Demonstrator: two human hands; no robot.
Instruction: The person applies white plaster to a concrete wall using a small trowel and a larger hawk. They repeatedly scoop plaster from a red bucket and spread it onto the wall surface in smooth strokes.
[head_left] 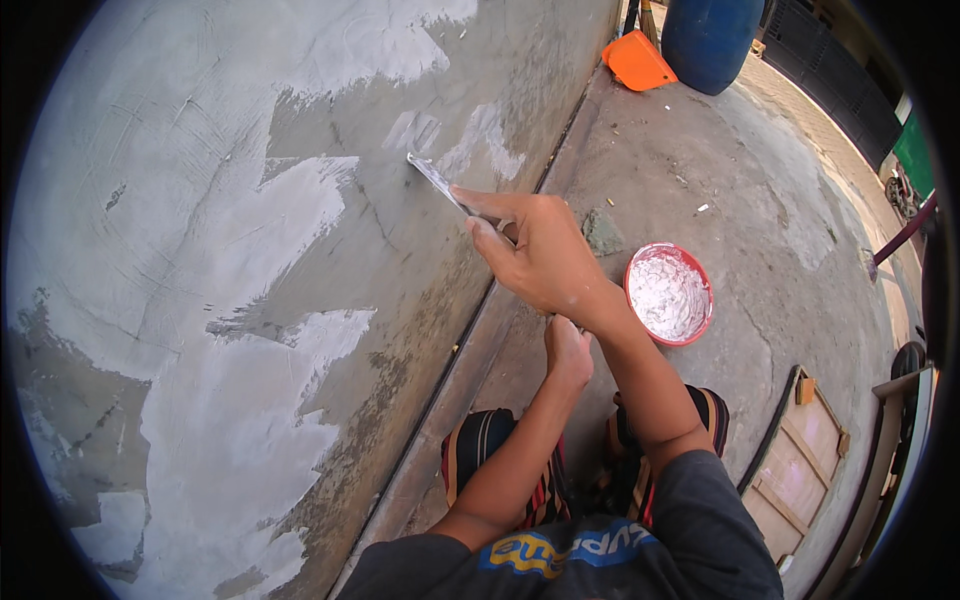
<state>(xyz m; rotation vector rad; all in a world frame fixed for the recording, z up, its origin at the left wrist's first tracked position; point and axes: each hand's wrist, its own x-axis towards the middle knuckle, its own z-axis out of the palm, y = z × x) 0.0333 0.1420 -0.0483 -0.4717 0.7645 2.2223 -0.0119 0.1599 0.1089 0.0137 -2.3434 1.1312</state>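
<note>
My right hand [545,250] is closed round a putty knife [436,182]. Its thin blade, seen nearly edge-on and smeared with white paste, points up and left at the wall [400,270]; I cannot tell whether the tip touches. White patches [285,205] of filler cover much of this grey wall on the left. Just below my right wrist is my left hand [568,352], closed, its fingers partly hidden behind that wrist. A small bit of something shows at its fingers, too little to name. Right of my right forearm stands a red bowl [707,300] of white paste [668,292].
A grey lump [602,232] lies on the concrete floor [745,230] beside the bowl. Farther off are an orange dustpan [638,62] and a blue barrel [712,40]. A wood-framed panel [795,465] lies at the lower right. My knees in striped cloth [478,440] are close below.
</note>
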